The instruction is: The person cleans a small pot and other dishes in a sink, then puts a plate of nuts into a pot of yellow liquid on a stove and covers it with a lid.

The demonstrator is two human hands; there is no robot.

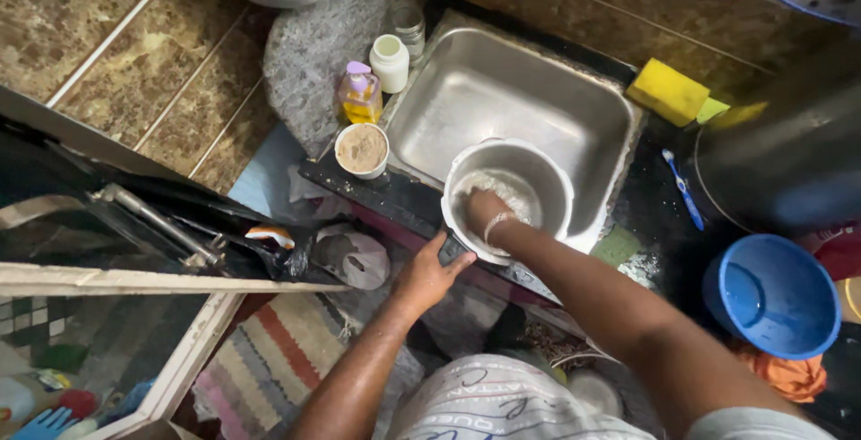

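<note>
A round steel pot (552, 174) rests on the near rim of a steel sink (547, 99). It holds cloudy water with whitish grains. My right hand (484, 209) is plunged into that water, a thin bangle at the wrist; its fingers are hidden, so I cannot tell whether they are closed. My left hand (426, 274) grips the pot's near outer edge from the left, thumb up against the wall.
Beside the sink's left edge stand a small tub of brown powder (361, 148), a yellow bottle (360, 95) and a white bottle (389, 62). A yellow sponge (666, 91), a blue toothbrush (685, 191) and a blue bowl (778, 294) lie right. A striped rug (269, 359) covers the floor below.
</note>
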